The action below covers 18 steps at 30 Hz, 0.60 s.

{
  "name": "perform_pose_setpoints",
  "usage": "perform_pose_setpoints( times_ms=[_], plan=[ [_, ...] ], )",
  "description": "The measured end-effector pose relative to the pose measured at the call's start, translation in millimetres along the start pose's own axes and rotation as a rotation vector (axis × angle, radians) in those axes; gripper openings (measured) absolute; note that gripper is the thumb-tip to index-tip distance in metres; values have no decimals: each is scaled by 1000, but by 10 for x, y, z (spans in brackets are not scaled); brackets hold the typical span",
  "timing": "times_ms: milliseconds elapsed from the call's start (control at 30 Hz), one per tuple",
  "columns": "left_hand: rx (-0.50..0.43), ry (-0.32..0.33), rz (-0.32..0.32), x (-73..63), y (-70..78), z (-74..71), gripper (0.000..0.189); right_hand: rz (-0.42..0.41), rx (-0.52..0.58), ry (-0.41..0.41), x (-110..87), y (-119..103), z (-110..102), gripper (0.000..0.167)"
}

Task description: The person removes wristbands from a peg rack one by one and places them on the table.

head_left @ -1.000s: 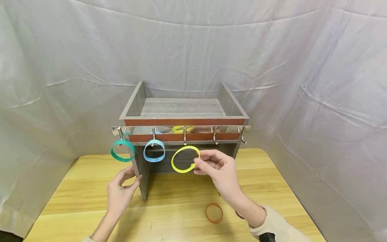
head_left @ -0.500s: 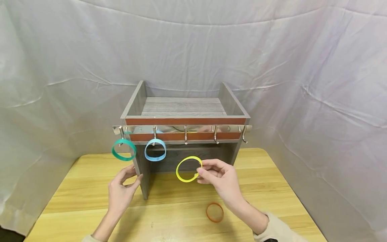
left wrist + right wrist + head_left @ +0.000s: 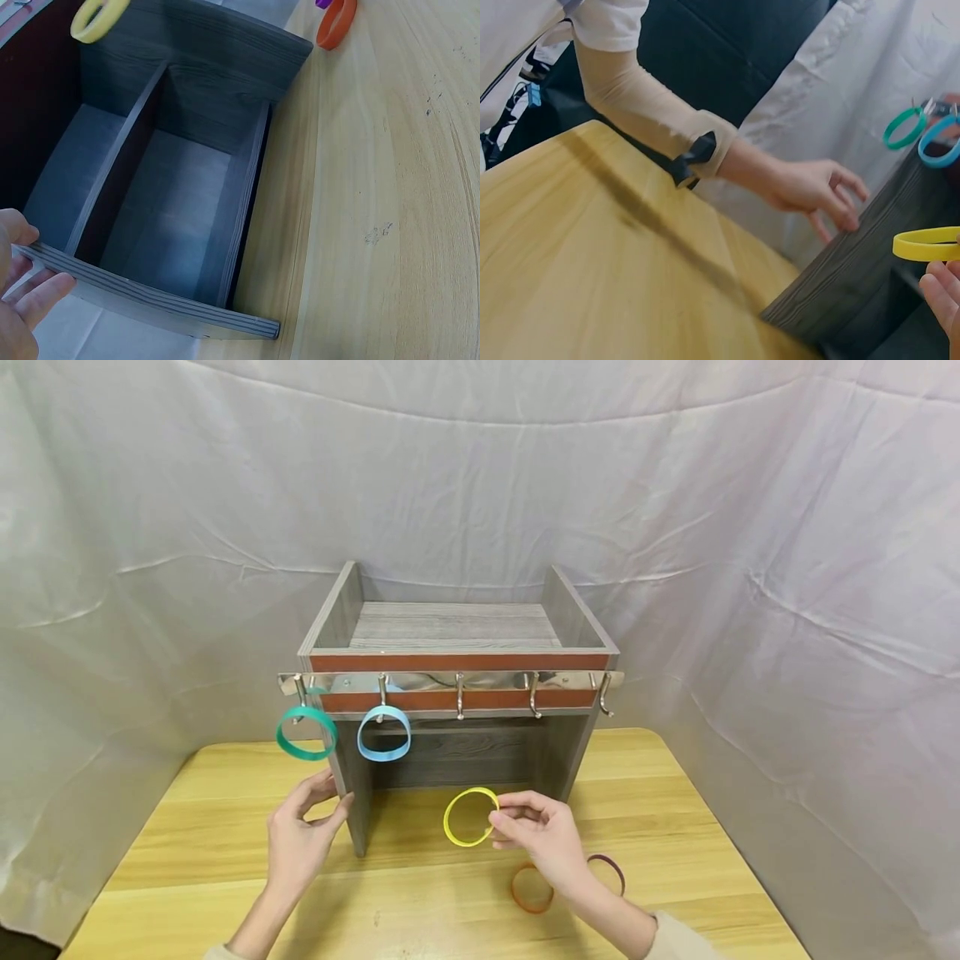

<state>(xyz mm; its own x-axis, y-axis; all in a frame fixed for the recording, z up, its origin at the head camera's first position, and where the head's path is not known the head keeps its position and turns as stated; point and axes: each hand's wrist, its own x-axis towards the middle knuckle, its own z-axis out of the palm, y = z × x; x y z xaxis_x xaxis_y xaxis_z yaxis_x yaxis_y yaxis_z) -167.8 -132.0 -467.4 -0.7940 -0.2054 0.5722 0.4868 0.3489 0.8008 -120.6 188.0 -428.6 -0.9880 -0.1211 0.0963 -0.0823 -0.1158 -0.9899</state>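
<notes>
My right hand point(image 3: 546, 839) pinches a yellow silicone wristband point(image 3: 447, 817) by its right side, raised over the table in front of the shelf and below the hooks. My left hand point(image 3: 302, 835) grips the front edge of the left side panel of the grey wooden shelf point(image 3: 161, 292), thumb on one face and fingers on the other. On the metal hook rail point(image 3: 495, 681) across the shelf's front, a teal wristband point(image 3: 303, 755) hangs from the leftmost hook. A light blue wristband point(image 3: 384, 755) hangs from the hook beside it. The three hooks to the right hold nothing.
An orange wristband point(image 3: 534, 911) lies on the wooden table point(image 3: 427, 902), partly behind the right hand. Right of that forearm lies a purple wristband point(image 3: 619, 872), partly hidden by it. Grey cloth point(image 3: 480, 485) hangs behind and at both sides.
My right hand has lowered the yellow wristband from just under the middle hook towards the table. The purple wristband shows again beside the forearm. My left hand stays on the shelf panel.
</notes>
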Motion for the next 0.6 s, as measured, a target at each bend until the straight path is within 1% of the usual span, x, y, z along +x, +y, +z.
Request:
perform_pose_setpoints(
  times_ms=[233,400,500,600],
  plan=[
    [-5,1,-1,1,-1,0,41,81,-14,-20,-28,271,-52,27],
    [-4,1,-2,-2,-3,1,41,114,-31,-41,-67,455,-57,42],
    [0,2,-5,-5,-2,2,41,139,-43,-35,-91,551,-52,49],
    [1,3,-4,-3,1,4,41,183,-51,-28,-108,640,-46,49]
  ],
)
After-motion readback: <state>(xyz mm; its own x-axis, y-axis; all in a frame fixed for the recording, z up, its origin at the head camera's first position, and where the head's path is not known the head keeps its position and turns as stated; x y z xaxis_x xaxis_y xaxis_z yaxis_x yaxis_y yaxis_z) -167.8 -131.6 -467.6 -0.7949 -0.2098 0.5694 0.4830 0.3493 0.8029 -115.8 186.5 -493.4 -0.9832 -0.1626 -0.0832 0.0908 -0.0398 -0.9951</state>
